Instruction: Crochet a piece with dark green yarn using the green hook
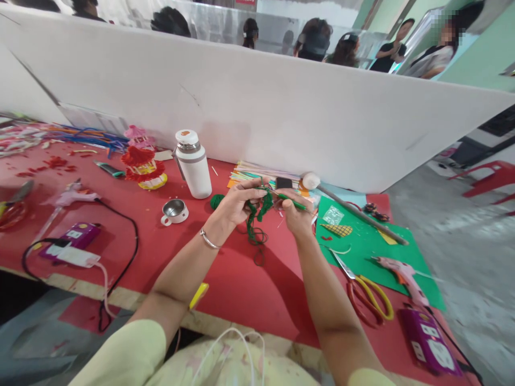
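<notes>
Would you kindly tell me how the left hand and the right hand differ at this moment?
The left hand holds the green yarn piece, while the right hand grips a slim green-handled tool. A silver bracelet circles the wrist of the left hand; that of the right hand is bare. Both are over the red tabletop.

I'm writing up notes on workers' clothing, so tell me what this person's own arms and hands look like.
Both the left hand and right hand are ungloved. A silver-coloured bangle circles the left wrist; none shows on the right. The forearms are bare, with short, pale yellow sleeves above the elbows.
</notes>
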### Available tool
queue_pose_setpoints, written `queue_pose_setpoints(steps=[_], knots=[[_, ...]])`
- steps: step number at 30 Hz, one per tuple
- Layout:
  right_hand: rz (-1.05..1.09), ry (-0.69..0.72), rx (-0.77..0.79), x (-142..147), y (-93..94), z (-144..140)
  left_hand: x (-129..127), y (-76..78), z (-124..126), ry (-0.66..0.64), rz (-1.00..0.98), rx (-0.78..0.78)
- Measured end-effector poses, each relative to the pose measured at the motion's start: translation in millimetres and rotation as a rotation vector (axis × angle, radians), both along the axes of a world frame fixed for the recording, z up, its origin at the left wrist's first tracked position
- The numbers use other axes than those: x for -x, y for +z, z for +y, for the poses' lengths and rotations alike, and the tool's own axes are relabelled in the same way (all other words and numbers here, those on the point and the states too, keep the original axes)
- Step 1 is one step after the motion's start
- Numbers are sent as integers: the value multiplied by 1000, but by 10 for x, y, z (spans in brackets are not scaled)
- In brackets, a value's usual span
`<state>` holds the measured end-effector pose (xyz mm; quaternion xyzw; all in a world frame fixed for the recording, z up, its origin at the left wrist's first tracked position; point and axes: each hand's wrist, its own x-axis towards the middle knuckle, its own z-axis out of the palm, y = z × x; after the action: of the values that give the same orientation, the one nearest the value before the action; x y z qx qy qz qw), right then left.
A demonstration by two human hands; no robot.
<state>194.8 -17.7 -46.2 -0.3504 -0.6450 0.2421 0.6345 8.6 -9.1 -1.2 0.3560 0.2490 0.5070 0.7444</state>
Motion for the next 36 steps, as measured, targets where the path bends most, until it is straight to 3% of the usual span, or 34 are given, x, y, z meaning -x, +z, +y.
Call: queue_pose_setpoints(steps=[13,21,29,36], knots=[[-243,73,-185,-227,210,-43,70,50,2,27,141,-53],[-284,179,-160,-332,347,-106,127,41,17,-136,203,-81],[-251,-26,-268,-159,259,-132,87,28,20,-37,67,-22],[-190,-43,-272,-41,191,-139,37,29,-5,-97,-41,30]])
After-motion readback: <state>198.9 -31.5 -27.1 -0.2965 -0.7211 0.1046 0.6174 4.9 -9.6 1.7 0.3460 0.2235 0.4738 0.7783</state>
